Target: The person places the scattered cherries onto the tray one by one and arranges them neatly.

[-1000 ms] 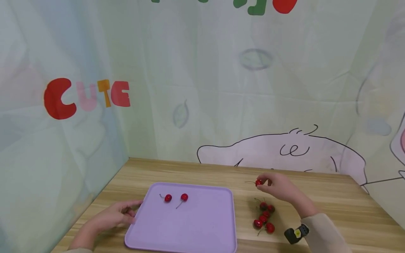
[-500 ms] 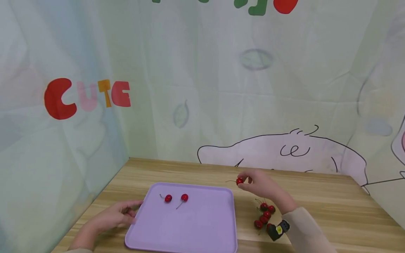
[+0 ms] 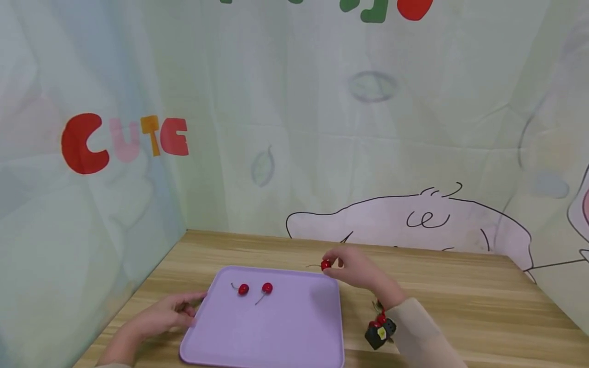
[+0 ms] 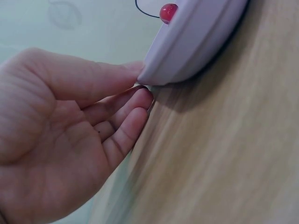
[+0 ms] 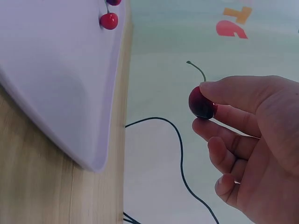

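My right hand (image 3: 356, 268) pinches a red cherry (image 5: 200, 103) between thumb and fingers, its thin stem sticking out to the left in the head view. It hovers above the far right corner of a lilac tray (image 3: 271, 332). Two stemmed cherries lie apart near the tray's far left part: a left one (image 3: 243, 290) and a right one (image 3: 267, 288). At the tray's left edge, my left hand (image 3: 161, 316) grips the rim (image 4: 161, 60), with the thumb on the rim and the other fingers curled below.
A small heap of cherries (image 3: 381, 318) lies on the wooden table (image 3: 460, 291) right of the tray, mostly hidden by the right sleeve and a black wrist camera (image 3: 380, 333). A printed cloth backdrop (image 3: 322, 128) rises behind the table.
My right hand has carried the cherry leftward, from above the table near the heap to over the tray's far right corner. The left hand and tray look unmoved.
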A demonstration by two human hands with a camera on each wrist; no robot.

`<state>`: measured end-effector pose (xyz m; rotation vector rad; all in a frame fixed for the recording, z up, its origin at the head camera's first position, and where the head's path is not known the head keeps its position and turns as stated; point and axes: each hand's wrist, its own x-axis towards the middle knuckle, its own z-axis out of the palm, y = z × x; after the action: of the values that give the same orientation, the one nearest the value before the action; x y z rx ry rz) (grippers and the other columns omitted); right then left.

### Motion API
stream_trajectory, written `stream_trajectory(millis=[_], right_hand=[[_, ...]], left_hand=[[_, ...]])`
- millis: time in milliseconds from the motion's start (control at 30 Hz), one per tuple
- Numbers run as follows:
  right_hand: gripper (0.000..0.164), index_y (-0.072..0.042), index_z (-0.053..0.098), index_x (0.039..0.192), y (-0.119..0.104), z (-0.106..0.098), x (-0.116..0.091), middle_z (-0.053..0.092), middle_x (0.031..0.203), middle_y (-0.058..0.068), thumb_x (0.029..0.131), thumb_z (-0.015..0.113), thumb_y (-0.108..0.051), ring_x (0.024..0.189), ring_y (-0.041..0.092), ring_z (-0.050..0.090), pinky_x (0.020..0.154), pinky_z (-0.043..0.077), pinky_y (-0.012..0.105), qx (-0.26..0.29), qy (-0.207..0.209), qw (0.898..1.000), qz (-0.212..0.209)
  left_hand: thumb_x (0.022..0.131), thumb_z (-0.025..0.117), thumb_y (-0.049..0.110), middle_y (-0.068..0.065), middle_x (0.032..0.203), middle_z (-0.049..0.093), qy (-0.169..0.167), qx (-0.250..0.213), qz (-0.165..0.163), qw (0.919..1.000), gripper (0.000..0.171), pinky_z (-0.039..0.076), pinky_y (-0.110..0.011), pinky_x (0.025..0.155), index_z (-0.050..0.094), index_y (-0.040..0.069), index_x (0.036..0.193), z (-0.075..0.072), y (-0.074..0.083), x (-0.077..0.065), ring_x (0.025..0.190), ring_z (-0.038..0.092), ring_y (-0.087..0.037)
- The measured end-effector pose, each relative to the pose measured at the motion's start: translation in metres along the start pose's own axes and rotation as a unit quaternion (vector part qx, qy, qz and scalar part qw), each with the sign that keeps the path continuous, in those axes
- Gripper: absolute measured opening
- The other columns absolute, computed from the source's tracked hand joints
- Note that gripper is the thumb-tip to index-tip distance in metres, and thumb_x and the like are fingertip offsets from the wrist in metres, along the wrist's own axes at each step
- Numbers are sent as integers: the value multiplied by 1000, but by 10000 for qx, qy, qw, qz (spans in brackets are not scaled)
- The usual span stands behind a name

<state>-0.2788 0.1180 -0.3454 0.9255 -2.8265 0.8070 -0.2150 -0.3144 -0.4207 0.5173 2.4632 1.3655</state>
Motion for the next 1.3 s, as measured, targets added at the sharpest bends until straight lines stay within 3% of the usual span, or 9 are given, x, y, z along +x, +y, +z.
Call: stream_trajectory(millis=[267, 667, 1067, 1300], right_hand=[[21, -8, 70, 106, -6, 17, 13, 64, 92, -2, 87, 70, -16, 80, 14, 51, 68, 45, 28, 104, -101, 9999, 43], [18, -6, 71, 101, -15, 45, 29, 66, 90, 0, 86, 70, -14, 80, 14, 56, 69, 46, 27, 307, -482, 9983, -62], [18, -8, 71, 102, -21, 64, 33, 67, 93, -1, 85, 71, -15, 85, 13, 58, 74, 47, 27, 259, -759, 9966, 185], [18, -7, 72, 102, -21, 70, 36, 68, 94, 0, 85, 70, -12, 82, 11, 58, 72, 47, 25, 234, -816, 9963, 98]], left_hand=[[83, 66, 5, -12, 98, 56, -20, -27, -90, 10000, 67, 46, -26, 68, 36, -13, 140, -1, -2, -2, 86, 50, -18], [83, 65, 5, -10, 99, 56, -101, -186, -148, 9997, 67, 45, -25, 70, 35, -15, 140, -2, 0, -3, 87, 49, -18], [84, 65, 7, -11, 101, 56, -104, -100, -84, 9999, 67, 44, -24, 69, 36, -14, 140, -1, -4, 0, 87, 50, -15], [83, 65, 6, -10, 100, 56, -66, -118, -115, 9998, 66, 44, -25, 69, 36, -14, 140, -1, -3, 0, 87, 49, -17]])
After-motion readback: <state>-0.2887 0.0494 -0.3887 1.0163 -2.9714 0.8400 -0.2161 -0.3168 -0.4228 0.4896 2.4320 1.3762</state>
